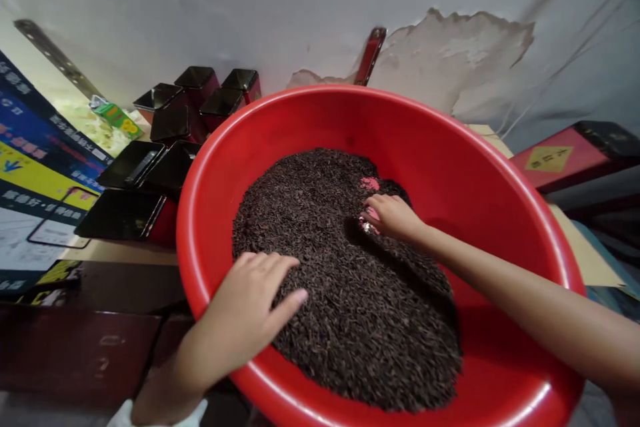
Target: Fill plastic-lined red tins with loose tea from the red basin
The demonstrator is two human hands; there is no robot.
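Over the red bowl [450, 147], both arms reach in. The left hand [250, 307] lies flat on the near edge of the tea [320, 240], fingers spread wide, holding nothing. The right hand [393, 215] is farther in, fingers curled down into the dark leaves beside a small pink thing [370, 183]; I cannot tell if it grips anything. Tea fills the middle of the bowl. Beside the bowl, on the left, stand dark tins [175, 123] with their lids on.
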